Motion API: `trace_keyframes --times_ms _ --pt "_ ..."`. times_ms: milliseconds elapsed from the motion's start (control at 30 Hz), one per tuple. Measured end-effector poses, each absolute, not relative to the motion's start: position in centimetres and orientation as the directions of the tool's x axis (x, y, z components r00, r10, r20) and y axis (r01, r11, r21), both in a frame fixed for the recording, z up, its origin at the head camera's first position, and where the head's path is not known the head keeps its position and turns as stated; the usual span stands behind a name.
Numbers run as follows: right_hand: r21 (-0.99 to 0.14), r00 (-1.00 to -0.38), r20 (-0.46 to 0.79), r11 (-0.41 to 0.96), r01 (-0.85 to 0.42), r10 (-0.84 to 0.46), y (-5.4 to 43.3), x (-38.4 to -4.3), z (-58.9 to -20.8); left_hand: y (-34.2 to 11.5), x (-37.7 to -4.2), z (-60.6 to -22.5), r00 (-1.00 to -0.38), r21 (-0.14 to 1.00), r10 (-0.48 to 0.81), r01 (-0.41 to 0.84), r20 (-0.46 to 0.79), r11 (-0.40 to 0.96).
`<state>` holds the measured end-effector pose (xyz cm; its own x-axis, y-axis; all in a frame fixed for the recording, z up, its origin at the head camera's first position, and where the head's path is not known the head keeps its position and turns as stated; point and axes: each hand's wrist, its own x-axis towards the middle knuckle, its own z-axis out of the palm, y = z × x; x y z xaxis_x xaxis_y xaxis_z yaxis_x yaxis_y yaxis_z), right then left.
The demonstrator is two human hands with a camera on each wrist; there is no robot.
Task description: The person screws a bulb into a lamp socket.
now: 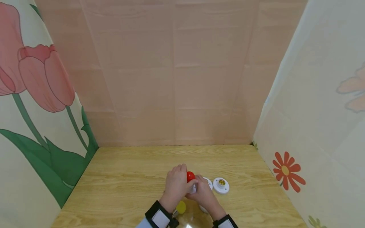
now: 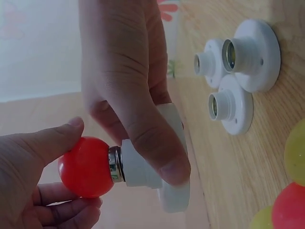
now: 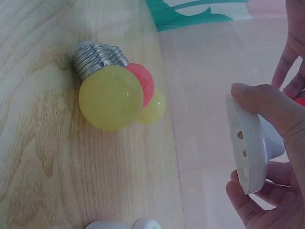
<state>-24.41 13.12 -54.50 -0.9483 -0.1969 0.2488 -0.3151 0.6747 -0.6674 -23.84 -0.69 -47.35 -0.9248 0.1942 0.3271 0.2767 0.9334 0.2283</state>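
My left hand grips a round red light bulb by its globe, thumb on one side and fingers on the other. The white lamp socket is in my right hand, its flat base between thumb and fingers. The bulb's metal screw end sits in the socket's mouth, with a short band of thread showing outside. Both hands hold the pair up off the table. In the right wrist view, the underside of the socket base faces the camera, while my left hand shows only at the edge.
Three more white lamp sockets stand close together on the wooden table, to the right of my hands. Nearer my body lie loose bulbs: a yellow one, a red one and another yellow one. Printed sheets enclose the table.
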Motion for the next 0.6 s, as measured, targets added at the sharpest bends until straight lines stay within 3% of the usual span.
trace_keyframes --times_ms 367,600 --pt "-0.693 -0.963 0.186 0.668 -0.271 -0.198 13.13 -24.37 -54.40 -0.63 -23.76 -47.48 -0.930 0.268 0.198 0.285 0.309 0.920" --pt "-0.664 -0.953 0.230 0.683 -0.303 -0.199 13.07 -24.47 -54.73 -1.29 -23.94 -47.21 -0.928 0.417 0.277 0.362 0.249 0.834"
